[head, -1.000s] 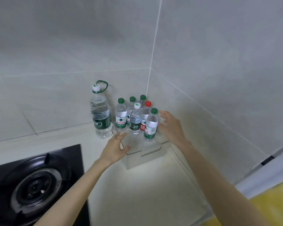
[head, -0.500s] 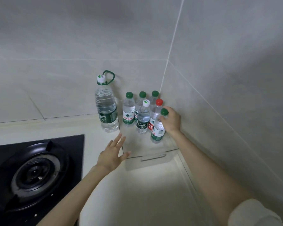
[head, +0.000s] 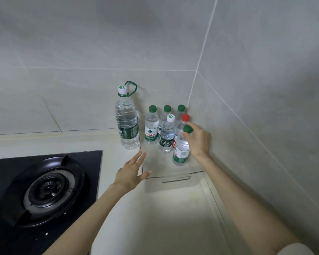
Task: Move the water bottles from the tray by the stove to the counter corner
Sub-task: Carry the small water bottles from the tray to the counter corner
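Looks barely begun. Middle right of the frame: six small clear plastic water bottles, upright and close-packed on the clear flat plastic tray, tucked where the pale counter meets the grey tiled walls. Just beside the tray's left edge: one tall clear water bottle with a white cap and green carry loop, off the tray and standing on the counter; perhaps already moved, cannot tell. Lower left: black gas stove. Right hand curled round the shoulder of the nearest green-capped small bottle, seemingly not yet lifted off the tray. Left hand wide, fingers spread, holding nothing, over the tray's front left corner. Left to do, by this reckoning: all six small bottles.
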A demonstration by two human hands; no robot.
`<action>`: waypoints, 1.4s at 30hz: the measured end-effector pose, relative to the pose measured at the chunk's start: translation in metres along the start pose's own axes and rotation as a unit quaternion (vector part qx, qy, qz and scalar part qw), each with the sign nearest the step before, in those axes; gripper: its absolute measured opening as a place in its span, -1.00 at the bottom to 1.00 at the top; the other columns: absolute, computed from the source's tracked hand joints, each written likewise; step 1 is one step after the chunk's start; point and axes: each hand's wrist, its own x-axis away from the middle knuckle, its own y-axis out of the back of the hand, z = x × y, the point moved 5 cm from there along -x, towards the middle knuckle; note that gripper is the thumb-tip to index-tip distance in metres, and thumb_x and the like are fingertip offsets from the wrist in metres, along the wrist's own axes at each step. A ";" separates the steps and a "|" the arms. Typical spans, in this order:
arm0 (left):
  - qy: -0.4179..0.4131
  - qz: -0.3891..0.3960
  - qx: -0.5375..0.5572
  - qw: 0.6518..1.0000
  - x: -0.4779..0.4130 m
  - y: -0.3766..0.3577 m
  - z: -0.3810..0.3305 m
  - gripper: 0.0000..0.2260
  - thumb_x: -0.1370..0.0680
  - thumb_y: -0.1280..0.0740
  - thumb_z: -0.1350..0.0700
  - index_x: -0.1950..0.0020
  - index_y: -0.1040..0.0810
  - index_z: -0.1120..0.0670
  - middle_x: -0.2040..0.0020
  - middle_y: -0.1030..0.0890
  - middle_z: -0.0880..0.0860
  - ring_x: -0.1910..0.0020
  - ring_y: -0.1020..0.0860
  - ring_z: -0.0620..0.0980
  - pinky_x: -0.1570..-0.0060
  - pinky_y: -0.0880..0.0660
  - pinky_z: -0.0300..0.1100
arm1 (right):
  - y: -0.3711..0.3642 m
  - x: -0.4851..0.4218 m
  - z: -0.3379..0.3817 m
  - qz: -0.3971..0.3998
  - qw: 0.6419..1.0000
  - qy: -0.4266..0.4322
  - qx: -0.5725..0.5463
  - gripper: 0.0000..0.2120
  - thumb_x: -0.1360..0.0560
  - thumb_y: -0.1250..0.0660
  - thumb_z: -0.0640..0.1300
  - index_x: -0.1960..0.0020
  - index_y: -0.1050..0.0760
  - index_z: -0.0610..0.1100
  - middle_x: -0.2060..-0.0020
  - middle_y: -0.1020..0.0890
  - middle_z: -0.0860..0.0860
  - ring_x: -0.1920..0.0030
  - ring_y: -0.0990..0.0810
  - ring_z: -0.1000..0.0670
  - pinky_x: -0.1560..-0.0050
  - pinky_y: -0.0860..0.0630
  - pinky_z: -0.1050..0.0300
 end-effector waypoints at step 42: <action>0.077 -0.264 0.386 0.880 0.012 0.129 0.026 -0.26 -0.02 -0.58 -0.21 -0.17 -0.53 -0.12 0.09 -0.71 -0.08 0.09 -0.68 -0.09 0.02 -0.62 0.01 | -0.078 -0.057 0.018 0.038 0.993 -0.030 -0.106 -0.72 -0.45 -0.42 -0.22 -0.15 -0.54 -0.15 0.03 -0.66 -0.10 0.02 -0.60 -0.11 0.19 -0.29 0.29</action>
